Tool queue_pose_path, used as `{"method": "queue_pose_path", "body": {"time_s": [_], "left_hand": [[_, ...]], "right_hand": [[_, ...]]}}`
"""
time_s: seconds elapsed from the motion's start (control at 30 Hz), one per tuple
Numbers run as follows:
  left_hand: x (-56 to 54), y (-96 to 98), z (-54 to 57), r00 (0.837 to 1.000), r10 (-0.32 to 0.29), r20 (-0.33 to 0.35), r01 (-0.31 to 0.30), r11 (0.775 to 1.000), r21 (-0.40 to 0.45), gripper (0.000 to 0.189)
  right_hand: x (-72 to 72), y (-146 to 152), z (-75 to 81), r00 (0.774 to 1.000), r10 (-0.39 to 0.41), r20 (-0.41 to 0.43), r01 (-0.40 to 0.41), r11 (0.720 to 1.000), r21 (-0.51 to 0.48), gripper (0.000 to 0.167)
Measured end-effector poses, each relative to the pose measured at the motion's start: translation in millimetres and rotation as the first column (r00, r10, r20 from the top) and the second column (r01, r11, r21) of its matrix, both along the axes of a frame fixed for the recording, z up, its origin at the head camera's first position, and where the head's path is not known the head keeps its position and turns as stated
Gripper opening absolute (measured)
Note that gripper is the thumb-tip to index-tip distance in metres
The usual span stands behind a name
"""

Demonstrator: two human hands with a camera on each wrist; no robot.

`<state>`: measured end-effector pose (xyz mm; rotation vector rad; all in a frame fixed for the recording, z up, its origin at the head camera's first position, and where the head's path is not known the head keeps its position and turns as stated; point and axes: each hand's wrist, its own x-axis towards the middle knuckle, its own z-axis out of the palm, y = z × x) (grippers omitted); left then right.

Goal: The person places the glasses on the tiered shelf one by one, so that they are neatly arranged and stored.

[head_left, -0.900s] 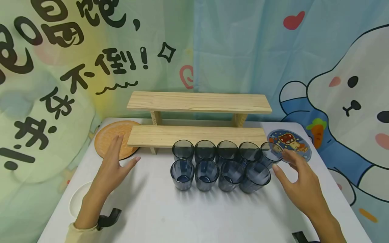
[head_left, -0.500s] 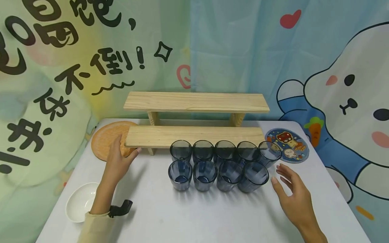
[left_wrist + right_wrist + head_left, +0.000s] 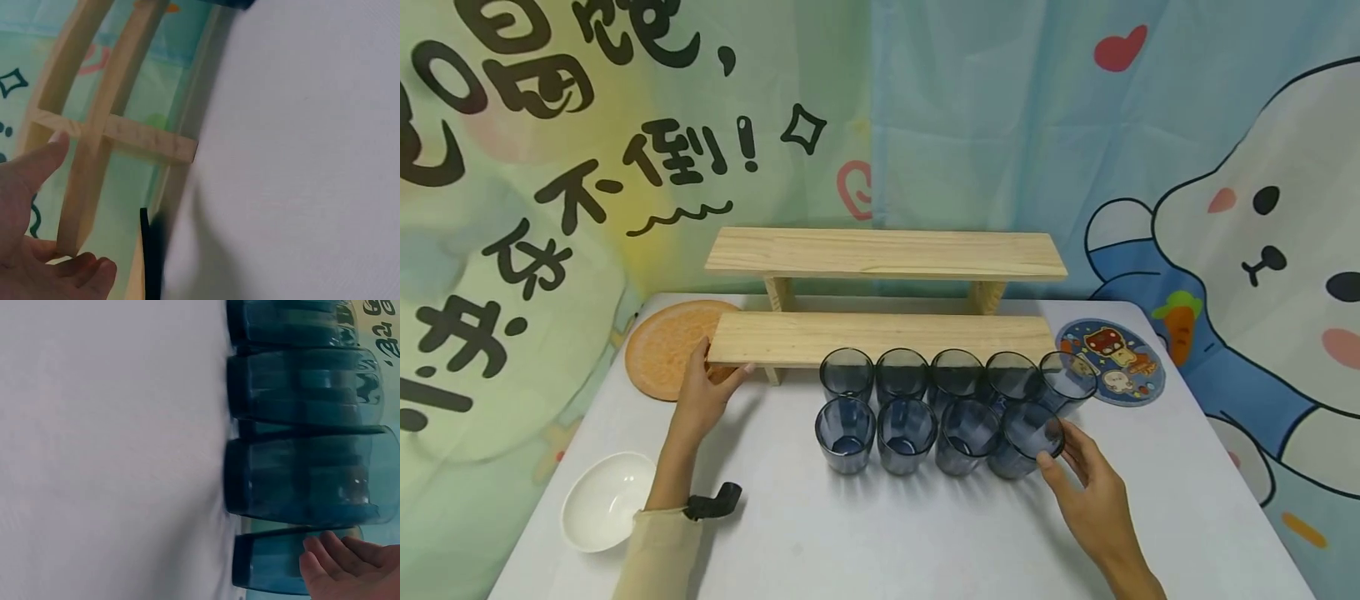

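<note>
Head view: nine blue glasses stand upright in two tight rows on the white table (image 3: 880,533), five behind and four in front, just before the lower shelf (image 3: 880,336) of a two-step wooden rack. The left hand (image 3: 703,393) grips that shelf's left end, thumb under the edge and fingers on top, probably to steady the rack. The right hand (image 3: 1086,492) closes on the end glass (image 3: 1024,440) of the front row, thumb and fingers touching its wall near the rim. An orange plate (image 3: 658,350) lies behind the left hand, a white bowl (image 3: 604,502) near the forearm, and a cartoon mat (image 3: 1116,360) lies right of the glasses.

Left wrist view: thumb and curled fingers of the left hand (image 3: 28,250) bracket the shelf (image 3: 94,137) edge, pinching the board.

Right wrist view: the glasses sit side by side, touching; fingertips (image 3: 331,553) press the nearest glass (image 3: 275,565), a light grasp rather than a full wrap.
</note>
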<state>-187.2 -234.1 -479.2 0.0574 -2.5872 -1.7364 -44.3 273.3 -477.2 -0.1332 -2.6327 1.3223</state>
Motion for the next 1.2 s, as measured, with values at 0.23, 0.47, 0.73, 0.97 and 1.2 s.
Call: {"method": "queue_pose_path", "body": {"time_s": [0.23,0.47,0.73,0.97,1.2], "left_hand": [[0.2,4.2,-7.1,0.999,-0.003,-0.038,0.004,1.000,0.027,0.092],[-5.3,0.3,-10.9,0.998,0.000,-0.062,-0.002,1.000,-0.024,0.086],[-8.1,-1.9,-14.9,0.997,0.011,-0.077,-0.017,0.998,-0.067,0.083],[-6.1,-0.9,-15.6,0.997,0.032,-0.074,-0.036,0.998,-0.054,0.086],[-5.0,1.0,-17.0,0.996,0.048,-0.078,-0.053,0.997,-0.053,0.086]], "right_hand": [[-4.4,-6,-4.7,0.998,0.006,0.069,-0.005,1.000,-0.011,0.081],[-8.3,-10,-10.4,0.999,0.048,0.026,-0.046,0.997,-0.068,0.084],[-12.8,-12,-16.0,0.998,0.052,0.025,-0.049,0.992,-0.119,0.086],[-14.4,-13,-18.5,0.999,0.047,0.026,-0.043,0.992,-0.121,0.086],[-14.2,-14,-18.2,0.999,0.030,0.039,-0.025,0.991,-0.130,0.085]]}}
